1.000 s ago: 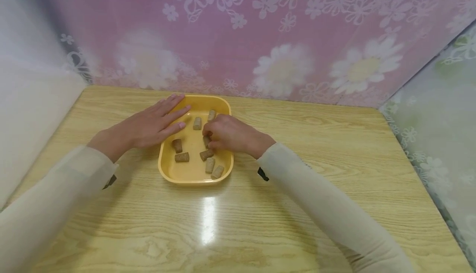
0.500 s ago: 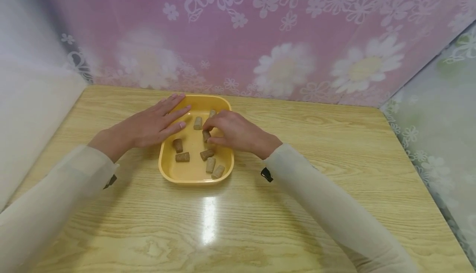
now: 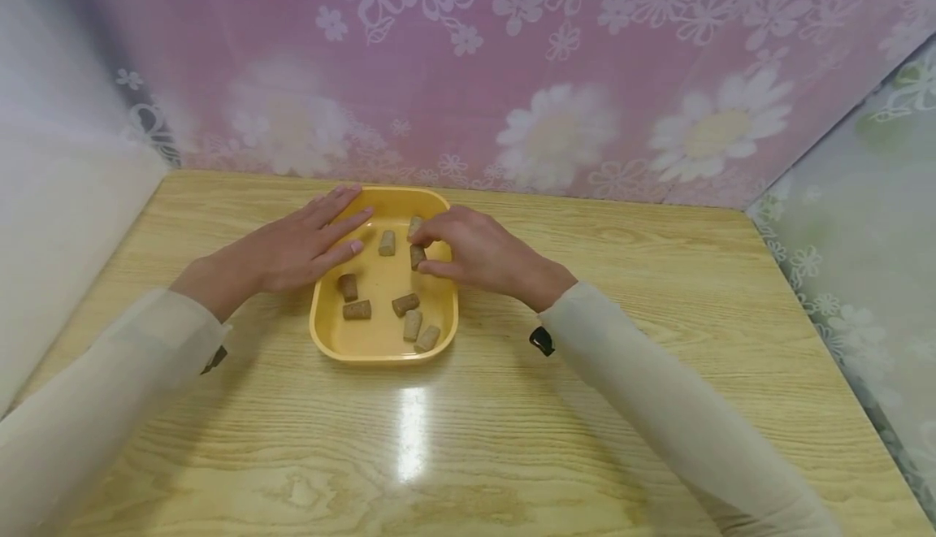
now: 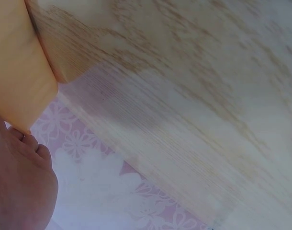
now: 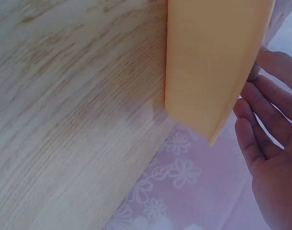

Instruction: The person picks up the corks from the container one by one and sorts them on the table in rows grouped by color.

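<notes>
A yellow plastic tray (image 3: 376,350) with several short cork stoppers in it stands on the table. My right hand (image 3: 483,254) is over the tray's right side and pinches a dark brown cork (image 3: 418,257) between thumb and fingers. In the right wrist view, a bit of that cork (image 5: 253,72) shows between the fingertips. Just behind it, a light cork (image 3: 415,225) is partly covered by the fingers. My left hand (image 3: 292,244) rests with straight, spread fingers across the tray's left rim. The left wrist view shows its curved edge (image 4: 21,177) against the tray wall.
Another light cork (image 3: 387,243) lies near the tray's far middle. Two darker corks, one upright-looking (image 3: 347,287), are at the left. A brown cork (image 3: 405,304) and two pale corks (image 3: 413,326) lie at the near right. A pink flowered cloth (image 3: 439,98) hangs behind the table.
My right hand has moved away from me and slightly right, bringing the dark cork from beside the brown one up near the far light cork. The left hand stays in place.
</notes>
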{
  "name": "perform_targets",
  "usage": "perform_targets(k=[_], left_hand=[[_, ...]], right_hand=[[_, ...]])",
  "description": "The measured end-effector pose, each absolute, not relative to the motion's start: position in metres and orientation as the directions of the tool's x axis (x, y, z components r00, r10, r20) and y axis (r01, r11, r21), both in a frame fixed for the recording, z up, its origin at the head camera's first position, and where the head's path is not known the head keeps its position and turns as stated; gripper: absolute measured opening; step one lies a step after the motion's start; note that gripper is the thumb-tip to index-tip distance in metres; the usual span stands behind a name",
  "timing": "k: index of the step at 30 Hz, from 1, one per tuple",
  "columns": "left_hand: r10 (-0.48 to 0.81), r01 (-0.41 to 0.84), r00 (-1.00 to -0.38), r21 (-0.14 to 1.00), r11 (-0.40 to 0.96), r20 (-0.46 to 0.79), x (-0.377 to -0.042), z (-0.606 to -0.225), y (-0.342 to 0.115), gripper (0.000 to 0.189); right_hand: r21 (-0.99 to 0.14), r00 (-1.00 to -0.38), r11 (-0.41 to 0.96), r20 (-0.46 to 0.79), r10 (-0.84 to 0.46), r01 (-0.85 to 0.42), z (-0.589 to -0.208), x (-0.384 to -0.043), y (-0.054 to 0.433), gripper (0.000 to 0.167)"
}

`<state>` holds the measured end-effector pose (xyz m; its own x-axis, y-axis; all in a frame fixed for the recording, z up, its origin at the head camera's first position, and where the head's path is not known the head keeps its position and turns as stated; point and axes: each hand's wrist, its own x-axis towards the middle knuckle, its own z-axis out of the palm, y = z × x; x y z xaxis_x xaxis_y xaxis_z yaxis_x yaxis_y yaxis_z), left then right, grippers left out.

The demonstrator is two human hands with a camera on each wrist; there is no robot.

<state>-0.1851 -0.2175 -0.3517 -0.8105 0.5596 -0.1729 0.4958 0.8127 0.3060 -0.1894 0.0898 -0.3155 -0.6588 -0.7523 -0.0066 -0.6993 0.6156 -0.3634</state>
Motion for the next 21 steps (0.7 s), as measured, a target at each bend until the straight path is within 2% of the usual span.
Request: perform_targets(k=[9,21], left_hand=[[0.556,0.488,-0.812,0.313,0.815,-0.180,-0.186,-0.353,-0.218,0.072],[0.564,0.499,-0.807,0.309,0.810,-0.175,-0.186,-0.353,-0.219,0.071]], right_hand=[[-0.391,-0.704,0.641,0.027,-0.710,-0.661,-0.309,-0.189,0.107,0.035],[-0.422,-0.732,0.639,0.092,-0.675,-0.643,-0.303,-0.188,0.130,0.031]])
